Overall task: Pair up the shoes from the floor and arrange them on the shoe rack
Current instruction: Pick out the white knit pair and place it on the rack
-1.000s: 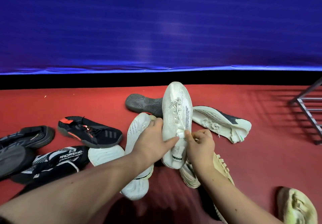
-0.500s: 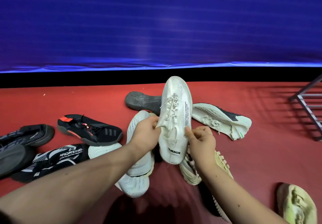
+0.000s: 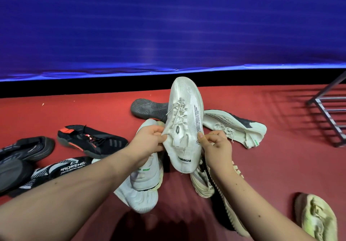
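At the centre of the frame a white laced sneaker (image 3: 184,128) is held toe-up above the red floor (image 3: 280,165), the left hand (image 3: 149,143) pinching its left edge with closed fingers, the right hand (image 3: 215,145) curled shut against its right edge, other shoes scattered below.

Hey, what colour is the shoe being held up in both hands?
White shoe with white laces and small black lettering, seen in the head view.
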Demonstrator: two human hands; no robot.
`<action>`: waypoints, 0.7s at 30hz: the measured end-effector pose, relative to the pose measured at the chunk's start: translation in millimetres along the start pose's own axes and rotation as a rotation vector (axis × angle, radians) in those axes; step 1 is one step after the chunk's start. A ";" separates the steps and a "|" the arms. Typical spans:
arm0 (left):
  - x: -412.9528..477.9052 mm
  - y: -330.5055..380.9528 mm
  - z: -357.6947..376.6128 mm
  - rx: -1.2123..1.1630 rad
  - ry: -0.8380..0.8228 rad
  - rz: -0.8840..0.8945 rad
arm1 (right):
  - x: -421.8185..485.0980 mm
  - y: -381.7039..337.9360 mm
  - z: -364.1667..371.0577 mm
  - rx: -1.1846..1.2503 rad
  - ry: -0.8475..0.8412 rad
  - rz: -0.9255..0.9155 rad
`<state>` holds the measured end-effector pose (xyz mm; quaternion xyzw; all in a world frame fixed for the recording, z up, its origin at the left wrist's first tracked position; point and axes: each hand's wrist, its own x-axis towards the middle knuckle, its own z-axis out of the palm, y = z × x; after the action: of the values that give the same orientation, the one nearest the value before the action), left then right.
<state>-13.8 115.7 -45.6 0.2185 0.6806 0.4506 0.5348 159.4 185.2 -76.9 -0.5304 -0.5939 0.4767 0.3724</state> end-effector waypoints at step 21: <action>7.5 6.0 -12.2 0.274 -0.007 -0.011 | -3.3 34.3 3.9 -0.155 -0.071 0.115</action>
<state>-28.8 119.9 -44.3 0.2874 0.7351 0.3499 0.5047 165.7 180.7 -110.7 -0.5737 -0.6105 0.4682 0.2811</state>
